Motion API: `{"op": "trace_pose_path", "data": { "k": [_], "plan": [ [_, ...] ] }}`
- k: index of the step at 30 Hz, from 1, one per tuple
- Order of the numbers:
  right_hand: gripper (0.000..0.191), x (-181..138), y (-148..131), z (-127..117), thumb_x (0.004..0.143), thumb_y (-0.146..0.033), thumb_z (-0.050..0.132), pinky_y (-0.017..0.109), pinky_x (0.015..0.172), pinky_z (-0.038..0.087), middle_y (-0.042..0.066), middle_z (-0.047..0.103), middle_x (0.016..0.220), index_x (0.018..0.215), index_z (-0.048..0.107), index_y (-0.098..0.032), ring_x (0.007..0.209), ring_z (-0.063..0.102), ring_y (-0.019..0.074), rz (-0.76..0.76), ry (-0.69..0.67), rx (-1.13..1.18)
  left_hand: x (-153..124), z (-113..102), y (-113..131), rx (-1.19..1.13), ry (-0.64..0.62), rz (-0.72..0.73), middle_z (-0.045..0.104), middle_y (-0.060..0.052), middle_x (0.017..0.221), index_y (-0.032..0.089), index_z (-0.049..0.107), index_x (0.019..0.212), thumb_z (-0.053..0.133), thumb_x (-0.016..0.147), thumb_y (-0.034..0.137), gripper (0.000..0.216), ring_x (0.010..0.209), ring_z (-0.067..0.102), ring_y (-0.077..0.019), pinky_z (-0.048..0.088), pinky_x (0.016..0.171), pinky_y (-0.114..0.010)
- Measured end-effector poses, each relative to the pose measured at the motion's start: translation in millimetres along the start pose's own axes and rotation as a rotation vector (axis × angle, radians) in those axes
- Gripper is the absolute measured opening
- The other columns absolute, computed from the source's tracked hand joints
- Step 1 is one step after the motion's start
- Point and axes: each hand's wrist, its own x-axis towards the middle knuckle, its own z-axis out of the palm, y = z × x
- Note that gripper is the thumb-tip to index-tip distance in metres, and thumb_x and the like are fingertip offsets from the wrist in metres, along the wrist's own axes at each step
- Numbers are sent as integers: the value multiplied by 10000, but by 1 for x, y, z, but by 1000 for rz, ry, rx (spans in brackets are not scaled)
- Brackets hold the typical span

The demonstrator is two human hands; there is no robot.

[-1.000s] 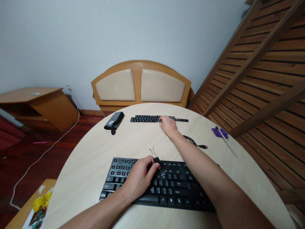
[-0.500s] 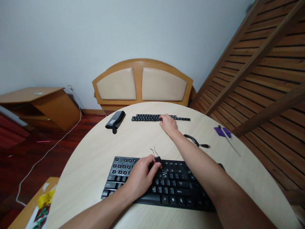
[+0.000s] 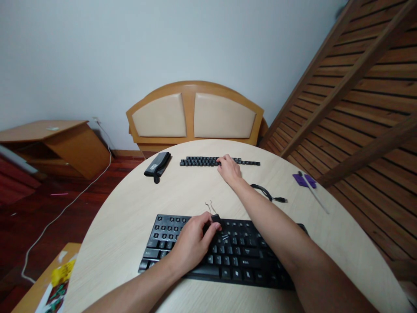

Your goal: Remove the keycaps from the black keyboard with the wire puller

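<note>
Across the near side of the counter point(image 3: 189, 191) lies a black keyboard point(image 3: 203, 271), exposed switches point(image 3: 170, 228) at its upper left. Above it, the left hand point(image 3: 193, 241) has its grip closed on a black-handled wire tool point(image 3: 215, 218). The right hand point(image 3: 230, 168) reaches the rows of loose keycaps point(image 3: 200, 161) beyond; whether its grip holds one, I cannot tell.

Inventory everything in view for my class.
table: 1, pale, centre
keyboard: 1, black, table front
keycaps: many, black, table back
tool: 1, black, over keyboard
pouch: 1, dark, table left
cable: 1, black, table right
stick: 1, greyish, table right
scrap: count unclear, purple, beneath stick
headboard: 1, tan, back
cabinet: 1, brown, left
slats: many, brown, right
cord: 1, white, floor
item: 1, yellow, lower left
left hand: 1, gripping tool
right hand: 1, at keycaps
</note>
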Motion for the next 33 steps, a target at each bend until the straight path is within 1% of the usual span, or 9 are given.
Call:
{"op": "trace_pose_path", "data": {
  "k": [8, 16, 22, 27, 33],
  "plan": [
    [316, 1, 1, 4, 933, -153, 462, 295, 863, 464, 79, 583, 1168, 1168, 654, -242, 1107, 532, 214, -26, 5, 9, 1, -1, 3, 11, -1, -2, 670, -34, 799, 188, 601, 813, 483, 969, 342, 249, 778, 600, -202, 430, 723, -308],
    [320, 2, 2, 5, 932, -146, 459, 309, 892, 461, 84, 594, 1176, 1181, 640, -237, 1127, 527, 222, -42, 12, 7, -1, 0, 1, 4, 4, 3, 681, -28, 814, 192, 595, 811, 487, 968, 345, 244, 790, 610, -200, 427, 719, -305],
    [325, 2, 2, 6, 924, -134, 457, 311, 866, 473, 76, 601, 1172, 1173, 635, -243, 1128, 531, 225, -58, 22, 5, 0, 0, 0, 17, 10, 9, 675, -34, 808, 191, 592, 810, 488, 967, 355, 250, 790, 606, -206, 435, 717, -308],
    [324, 1, 2, 6, 925, -139, 461, 313, 904, 460, 78, 601, 1177, 1184, 628, -239, 1120, 536, 222, -69, 21, 5, 0, -1, 0, 8, 6, 9, 688, -36, 832, 195, 603, 824, 490, 966, 350, 239, 808, 615, -210, 438, 727, -312],
    [314, 1, 1, 5, 931, -149, 461, 316, 909, 463, 80, 593, 1192, 1182, 626, -239, 1128, 536, 223, -63, 9, 0, 0, -1, 0, 8, 0, 1, 678, -27, 818, 196, 599, 818, 486, 969, 355, 247, 799, 609, -202, 428, 729, -311]
  ]
}}
